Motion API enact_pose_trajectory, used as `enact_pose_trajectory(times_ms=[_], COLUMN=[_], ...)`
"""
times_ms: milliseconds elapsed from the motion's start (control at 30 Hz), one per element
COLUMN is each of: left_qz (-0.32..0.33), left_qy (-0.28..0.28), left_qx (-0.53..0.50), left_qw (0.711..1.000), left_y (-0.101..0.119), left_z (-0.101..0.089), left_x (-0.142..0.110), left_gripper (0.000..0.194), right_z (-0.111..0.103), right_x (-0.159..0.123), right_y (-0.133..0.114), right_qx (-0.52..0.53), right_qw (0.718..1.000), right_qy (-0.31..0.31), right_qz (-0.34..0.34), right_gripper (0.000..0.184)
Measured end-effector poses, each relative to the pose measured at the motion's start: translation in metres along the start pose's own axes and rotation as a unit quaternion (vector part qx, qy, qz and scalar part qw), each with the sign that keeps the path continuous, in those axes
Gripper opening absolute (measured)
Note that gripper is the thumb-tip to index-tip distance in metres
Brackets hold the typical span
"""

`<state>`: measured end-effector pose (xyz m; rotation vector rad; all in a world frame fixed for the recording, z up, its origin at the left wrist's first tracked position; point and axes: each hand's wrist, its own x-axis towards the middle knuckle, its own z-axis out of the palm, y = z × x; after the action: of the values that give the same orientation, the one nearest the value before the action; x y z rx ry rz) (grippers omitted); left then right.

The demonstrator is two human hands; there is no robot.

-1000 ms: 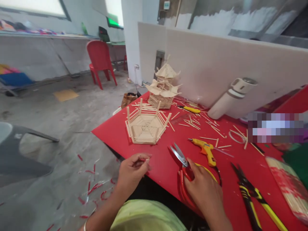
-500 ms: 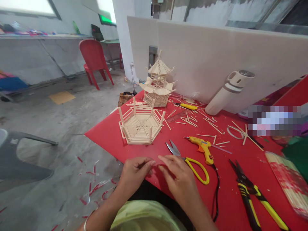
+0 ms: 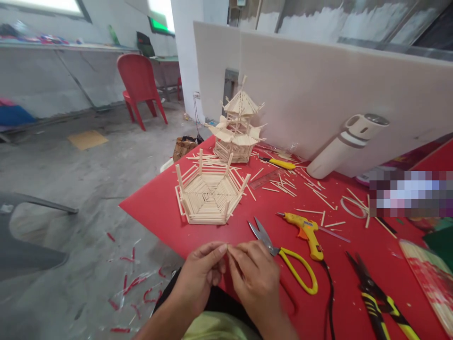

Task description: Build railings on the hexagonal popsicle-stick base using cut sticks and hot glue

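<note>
My left hand [image 3: 201, 274] and my right hand [image 3: 255, 276] meet at the fingertips over the near edge of the red table [image 3: 152, 208]. Both are closed in a pinch, and whatever is between them is too small to make out. Just beyond my right hand lie scissors [image 3: 299, 267] with a yellow handle, blades spread. Ahead of my hands sits a hexagonal base [image 3: 208, 196] built of thin wooden sticks, with short posts at its corners. Behind it stands a stick-built pagoda model [image 3: 239, 134] with tiered roofs.
To the right are a yellow glue gun [image 3: 307, 231] with a black cord, pruning shears [image 3: 375, 293] and a pack of sticks [image 3: 430, 278]. Loose sticks [image 3: 283, 184], a yellow utility knife [image 3: 281, 163] and a white bottle [image 3: 345, 144] lie farther back. A grey chair [image 3: 31, 236] stands left.
My hands have come together, fingertips now touching, where a small gap was before. The view has shifted slightly, so the table things appear lower and farther right.
</note>
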<state>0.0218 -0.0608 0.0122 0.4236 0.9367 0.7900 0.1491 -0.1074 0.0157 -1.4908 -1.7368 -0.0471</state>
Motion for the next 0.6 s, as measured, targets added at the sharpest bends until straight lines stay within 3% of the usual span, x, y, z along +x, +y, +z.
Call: enact_pose_trajectory(times_ms=[100, 600], left_qz=[-0.003, -0.004], left_qy=[0.023, 0.021], left_qx=[-0.032, -0.013], left_qw=[0.999, 1.0], left_y=[0.0, 0.008], left_z=[0.002, 0.005], left_x=[0.004, 0.014], left_gripper=[0.032, 0.04], right_z=[0.006, 0.011], right_x=[-0.002, 0.008], right_y=[0.001, 0.008], right_qx=[0.017, 0.035], right_qw=[1.0, 0.998], right_qy=[-0.001, -0.028], right_qz=[0.011, 0.051], right_gripper=[0.024, 0.022])
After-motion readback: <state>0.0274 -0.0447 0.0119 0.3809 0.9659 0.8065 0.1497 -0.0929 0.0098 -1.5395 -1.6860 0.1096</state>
